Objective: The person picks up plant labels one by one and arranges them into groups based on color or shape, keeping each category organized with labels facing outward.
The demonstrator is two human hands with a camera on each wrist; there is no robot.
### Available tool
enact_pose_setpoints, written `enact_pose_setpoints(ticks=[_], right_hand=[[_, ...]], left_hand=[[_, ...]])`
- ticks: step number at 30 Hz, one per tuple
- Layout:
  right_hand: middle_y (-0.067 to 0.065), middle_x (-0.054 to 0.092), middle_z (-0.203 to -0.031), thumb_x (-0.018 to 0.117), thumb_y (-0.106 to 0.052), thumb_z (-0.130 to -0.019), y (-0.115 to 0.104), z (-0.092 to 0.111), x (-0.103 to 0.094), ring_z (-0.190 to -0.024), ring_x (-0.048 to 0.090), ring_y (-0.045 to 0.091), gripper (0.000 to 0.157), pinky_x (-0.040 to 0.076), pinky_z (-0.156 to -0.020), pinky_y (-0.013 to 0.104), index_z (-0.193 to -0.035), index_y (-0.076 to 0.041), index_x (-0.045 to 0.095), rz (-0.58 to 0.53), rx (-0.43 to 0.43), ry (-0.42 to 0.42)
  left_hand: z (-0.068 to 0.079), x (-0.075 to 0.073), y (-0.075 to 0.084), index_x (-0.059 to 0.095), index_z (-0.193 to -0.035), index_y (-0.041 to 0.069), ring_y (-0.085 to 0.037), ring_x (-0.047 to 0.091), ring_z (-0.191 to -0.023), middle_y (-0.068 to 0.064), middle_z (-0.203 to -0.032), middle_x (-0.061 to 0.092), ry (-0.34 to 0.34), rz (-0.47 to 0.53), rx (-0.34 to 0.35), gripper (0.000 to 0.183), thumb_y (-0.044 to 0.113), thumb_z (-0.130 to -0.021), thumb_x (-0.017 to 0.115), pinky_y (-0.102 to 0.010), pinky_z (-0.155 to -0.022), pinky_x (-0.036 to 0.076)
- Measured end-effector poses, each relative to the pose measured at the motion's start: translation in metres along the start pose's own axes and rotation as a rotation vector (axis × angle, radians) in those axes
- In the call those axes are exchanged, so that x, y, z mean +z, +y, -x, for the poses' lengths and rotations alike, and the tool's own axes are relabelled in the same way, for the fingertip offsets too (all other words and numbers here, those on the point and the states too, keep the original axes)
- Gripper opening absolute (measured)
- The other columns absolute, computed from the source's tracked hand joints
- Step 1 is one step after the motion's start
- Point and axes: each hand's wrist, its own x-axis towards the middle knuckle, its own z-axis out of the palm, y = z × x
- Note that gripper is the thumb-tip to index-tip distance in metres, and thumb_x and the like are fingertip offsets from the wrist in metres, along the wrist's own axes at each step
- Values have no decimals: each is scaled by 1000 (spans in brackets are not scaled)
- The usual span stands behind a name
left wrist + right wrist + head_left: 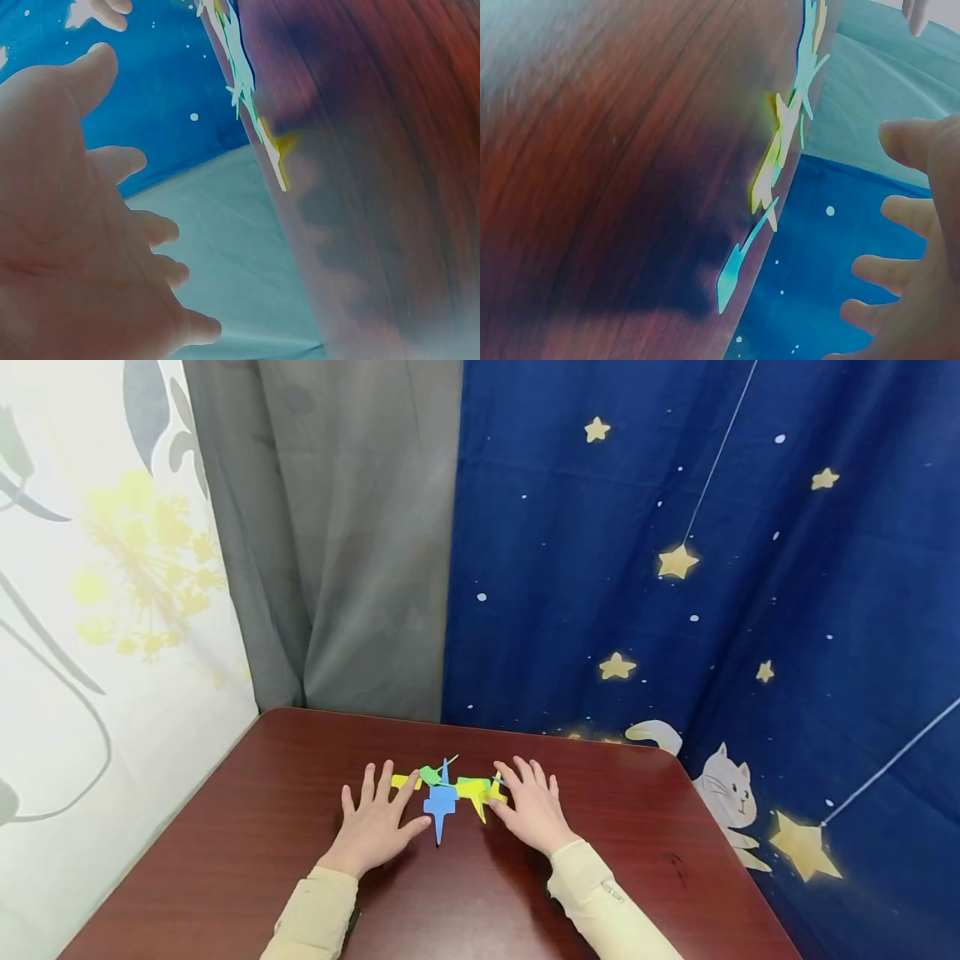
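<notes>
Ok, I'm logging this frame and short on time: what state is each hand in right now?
Left hand: open, holding nothing.
Right hand: open, holding nothing.

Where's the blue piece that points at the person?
In the head view, the blue piece is on the table between the left hand and right hand, just right of the left thumb.

Head view: right fingers [510, 777] partly hide a blue piece [730, 278]
</notes>
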Motion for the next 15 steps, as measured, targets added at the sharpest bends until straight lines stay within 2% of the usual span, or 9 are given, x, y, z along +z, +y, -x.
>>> enact_pose_setpoints(ticks=[7,15], right_hand=[[11,45,-150,66,-47,-95,10,-10,7,-138,36,35,62,26,-105,74,-150,-23,50,13,-55,-46],[8,51,-144,69,-44,-94,20,-26,15,-135,40,31,53,24,-106,74,-142,-24,58,-79,-29,-133]], left_hand=[[3,-3,-7,35,-159,18,-52,7,-148,-25,-163,19,17,-10,12,79,57,-94,61,-79,-106,7],[13,-7,-11,33,-159,19,-51,6,-149,-25,-163,17,-48,-12,-15,80,58,-95,60,-79,-106,8]])
